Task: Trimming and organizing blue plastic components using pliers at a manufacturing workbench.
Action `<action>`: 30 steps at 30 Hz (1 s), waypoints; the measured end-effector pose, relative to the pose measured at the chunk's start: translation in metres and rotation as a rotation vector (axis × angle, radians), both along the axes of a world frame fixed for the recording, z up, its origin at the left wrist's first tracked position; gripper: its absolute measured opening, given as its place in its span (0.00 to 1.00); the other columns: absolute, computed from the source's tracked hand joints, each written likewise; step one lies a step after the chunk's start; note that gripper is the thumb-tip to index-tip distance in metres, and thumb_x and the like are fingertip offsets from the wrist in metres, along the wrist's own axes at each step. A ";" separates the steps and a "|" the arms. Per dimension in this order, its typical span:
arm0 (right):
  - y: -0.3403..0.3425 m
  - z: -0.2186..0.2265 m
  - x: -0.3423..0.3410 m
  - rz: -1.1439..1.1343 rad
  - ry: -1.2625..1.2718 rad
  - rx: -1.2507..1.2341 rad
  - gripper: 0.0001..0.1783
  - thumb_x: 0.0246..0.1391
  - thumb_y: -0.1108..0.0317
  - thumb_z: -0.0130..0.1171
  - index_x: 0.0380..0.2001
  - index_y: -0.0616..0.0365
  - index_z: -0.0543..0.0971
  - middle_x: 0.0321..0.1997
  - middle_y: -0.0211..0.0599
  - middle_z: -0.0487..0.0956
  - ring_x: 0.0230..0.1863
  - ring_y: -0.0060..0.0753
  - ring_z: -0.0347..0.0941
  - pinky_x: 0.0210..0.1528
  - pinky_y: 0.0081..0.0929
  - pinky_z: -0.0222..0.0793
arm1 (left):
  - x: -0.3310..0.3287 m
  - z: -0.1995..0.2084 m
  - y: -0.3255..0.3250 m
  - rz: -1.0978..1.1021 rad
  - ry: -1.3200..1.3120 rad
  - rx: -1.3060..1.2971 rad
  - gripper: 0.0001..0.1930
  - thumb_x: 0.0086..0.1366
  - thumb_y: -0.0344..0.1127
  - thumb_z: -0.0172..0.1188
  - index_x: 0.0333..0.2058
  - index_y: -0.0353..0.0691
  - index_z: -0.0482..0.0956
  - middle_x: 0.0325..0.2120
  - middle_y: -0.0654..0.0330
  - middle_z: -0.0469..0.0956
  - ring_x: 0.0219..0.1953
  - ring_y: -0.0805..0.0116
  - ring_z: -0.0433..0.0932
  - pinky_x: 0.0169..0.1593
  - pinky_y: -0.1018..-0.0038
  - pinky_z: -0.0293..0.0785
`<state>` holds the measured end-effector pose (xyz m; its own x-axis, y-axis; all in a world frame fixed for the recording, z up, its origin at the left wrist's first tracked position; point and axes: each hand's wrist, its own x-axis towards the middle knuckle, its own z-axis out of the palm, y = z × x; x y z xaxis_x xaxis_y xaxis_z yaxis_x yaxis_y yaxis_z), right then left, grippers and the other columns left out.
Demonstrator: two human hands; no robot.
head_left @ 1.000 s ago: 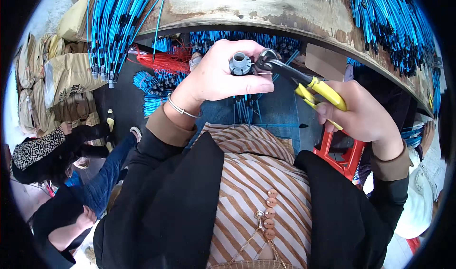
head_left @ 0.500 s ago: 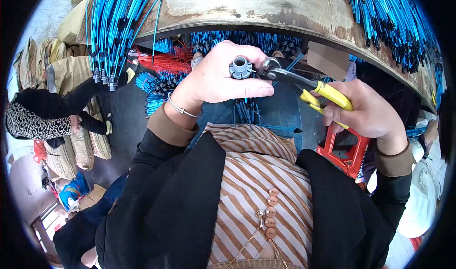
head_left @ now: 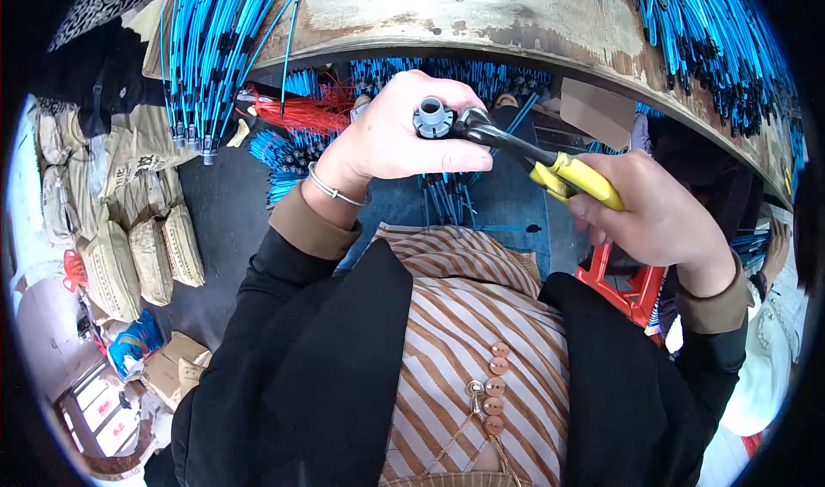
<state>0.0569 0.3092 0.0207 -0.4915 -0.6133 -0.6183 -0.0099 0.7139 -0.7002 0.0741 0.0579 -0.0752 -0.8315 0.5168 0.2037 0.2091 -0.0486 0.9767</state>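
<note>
My left hand (head_left: 404, 139) is closed round a grey plastic tubular fitting (head_left: 433, 121) with a slotted collar, its open end facing up. Yellow-handled pliers (head_left: 517, 143) are gripped in my right hand (head_left: 649, 208), fingers wrapped round the handles. Their metal head meets the fitting's right side, between my left thumb and forefinger. Whatever sits between the jaws is too small to make out. Below my left hand, several thin blue rods with black parts (head_left: 445, 196) lie over my lap; whether they join the fitting is hidden.
A worn wooden table (head_left: 378, 10) curves across the far side, with blue rod bundles at its left (head_left: 219, 53) and right (head_left: 700, 49). Red strands (head_left: 314, 109) lie beneath it. A red stool (head_left: 623, 289) stands at right, woven sacks (head_left: 112, 268) at left. Another person (head_left: 99, 70) is at far left.
The pliers' handles have come closer together, and their head has shifted slightly left. My left hand stays nearly still with the fitting. The other person has moved from the left toward the far left.
</note>
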 end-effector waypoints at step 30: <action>0.001 -0.101 0.023 -0.477 0.104 -0.833 0.24 0.51 0.73 0.56 0.52 0.65 0.67 0.34 0.37 0.75 0.28 0.28 0.71 0.26 0.26 0.68 | -0.008 -0.021 -0.004 0.101 -0.170 0.509 0.32 0.50 0.31 0.66 0.55 0.33 0.66 0.33 0.47 0.80 0.31 0.62 0.80 0.38 0.73 0.76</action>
<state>0.0795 0.3103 -0.0806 -0.8305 -0.5568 -0.0147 0.0620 -0.0662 -0.9959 0.0657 0.0540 -0.0965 -0.9150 0.3039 0.2654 0.0780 -0.5120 0.8554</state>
